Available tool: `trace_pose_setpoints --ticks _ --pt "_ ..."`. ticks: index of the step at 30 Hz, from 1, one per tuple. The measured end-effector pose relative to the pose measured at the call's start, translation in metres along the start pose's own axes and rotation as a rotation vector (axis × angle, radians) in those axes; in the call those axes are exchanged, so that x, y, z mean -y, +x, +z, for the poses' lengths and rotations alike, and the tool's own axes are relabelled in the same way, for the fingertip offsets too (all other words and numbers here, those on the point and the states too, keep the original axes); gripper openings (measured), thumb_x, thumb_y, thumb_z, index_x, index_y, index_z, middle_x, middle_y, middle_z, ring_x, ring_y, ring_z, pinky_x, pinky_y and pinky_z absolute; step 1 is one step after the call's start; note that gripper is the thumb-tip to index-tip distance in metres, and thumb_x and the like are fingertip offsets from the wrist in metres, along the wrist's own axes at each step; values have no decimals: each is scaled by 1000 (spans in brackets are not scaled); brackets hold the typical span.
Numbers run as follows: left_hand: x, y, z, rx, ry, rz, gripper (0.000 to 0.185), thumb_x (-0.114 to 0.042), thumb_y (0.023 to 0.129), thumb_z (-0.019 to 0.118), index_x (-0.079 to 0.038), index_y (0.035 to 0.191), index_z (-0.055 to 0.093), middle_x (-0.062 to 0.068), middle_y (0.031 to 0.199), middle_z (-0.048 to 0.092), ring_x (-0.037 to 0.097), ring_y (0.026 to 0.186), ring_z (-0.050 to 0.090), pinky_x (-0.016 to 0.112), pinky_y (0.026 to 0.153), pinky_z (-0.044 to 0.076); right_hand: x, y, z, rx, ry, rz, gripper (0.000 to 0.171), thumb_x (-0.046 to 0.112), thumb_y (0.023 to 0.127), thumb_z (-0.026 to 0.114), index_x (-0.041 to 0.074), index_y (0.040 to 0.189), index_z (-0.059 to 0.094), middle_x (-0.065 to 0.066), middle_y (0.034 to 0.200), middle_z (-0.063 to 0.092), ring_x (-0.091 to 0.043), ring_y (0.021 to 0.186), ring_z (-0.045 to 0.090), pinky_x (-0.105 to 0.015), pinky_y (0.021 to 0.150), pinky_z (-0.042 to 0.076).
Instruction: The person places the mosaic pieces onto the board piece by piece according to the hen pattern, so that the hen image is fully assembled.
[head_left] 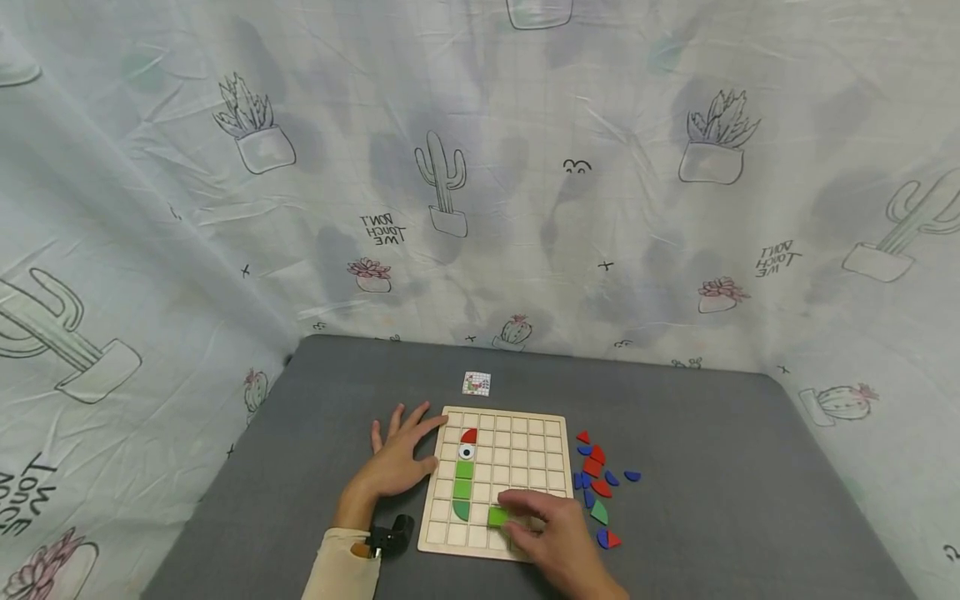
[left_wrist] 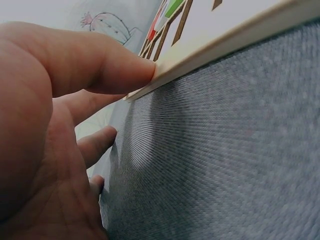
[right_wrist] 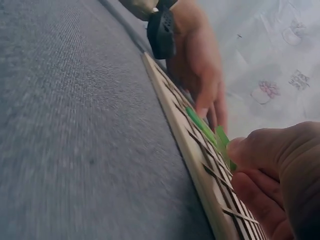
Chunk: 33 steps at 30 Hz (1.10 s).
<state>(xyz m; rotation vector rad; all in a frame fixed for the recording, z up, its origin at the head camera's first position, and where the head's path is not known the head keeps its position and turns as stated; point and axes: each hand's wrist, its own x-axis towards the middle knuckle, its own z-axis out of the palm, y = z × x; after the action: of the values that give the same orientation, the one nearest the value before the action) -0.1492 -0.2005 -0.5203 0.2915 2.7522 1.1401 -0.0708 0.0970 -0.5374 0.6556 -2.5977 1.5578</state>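
Note:
A wooden grid board [head_left: 525, 450] lies on the grey table [head_left: 712, 467]. Down its left column sit a red half-round [head_left: 468, 436], an eye tile [head_left: 467, 452], two green squares [head_left: 463, 479] and a green half-round [head_left: 461, 509]. My left hand [head_left: 401, 454] lies flat beside the board, its thumb against the board's edge [left_wrist: 225, 42]. My right hand [head_left: 547, 525] pinches a green piece [head_left: 497, 517] low over the board's bottom rows; in the right wrist view the green piece [right_wrist: 222, 142] stands tilted on the grid by my fingertips [right_wrist: 260, 150].
Several loose red and blue pieces [head_left: 597, 485] lie on the table right of the board. A small picture card [head_left: 476, 383] sits behind it. A cactus-print cloth [head_left: 480, 167] closes off the back and sides.

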Motion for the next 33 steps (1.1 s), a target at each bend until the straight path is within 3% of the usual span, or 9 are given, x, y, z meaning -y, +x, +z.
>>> trace_pose_setpoints --ticks 8,15,22,27,33 --pt "0 0 0 -5 9 7 65 -8 95 73 -20 158 60 18 180 30 54 168 1 79 123 -17 3 13 17 30 -81 -92 37 -1 85 87 13 119 83 5 115 83 -8 107 77 -32 93 64" --pt "0 1 0 -11 23 5 66 -8 95 73 -20 158 60 19 179 31 54 168 2 80 123 -15 6 19 25 22 -118 -197 40 -7 80 88 8 116 82 -1 111 84 -8 100 78 -33 88 66" --pt "-1 1 1 -11 20 10 66 -8 93 73 -19 157 61 20 178 32 55 168 3 81 122 -14 12 17 25 30 -211 -149 39 -3 83 87 10 120 82 1 116 83 -10 108 78 -35 92 66" --pt "-1 1 1 -11 20 7 66 -8 93 72 -18 158 61 19 178 33 54 169 3 80 123 -14 12 17 27 -9 -270 -180 40 -1 81 90 10 119 82 2 114 83 -13 106 79 -36 91 66" --pt "0 1 1 -14 15 7 67 -8 93 73 -19 157 61 20 179 32 55 168 3 81 123 -15 9 17 16 13 -177 -111 38 5 85 90 14 121 82 4 115 84 -11 104 80 -35 91 66"
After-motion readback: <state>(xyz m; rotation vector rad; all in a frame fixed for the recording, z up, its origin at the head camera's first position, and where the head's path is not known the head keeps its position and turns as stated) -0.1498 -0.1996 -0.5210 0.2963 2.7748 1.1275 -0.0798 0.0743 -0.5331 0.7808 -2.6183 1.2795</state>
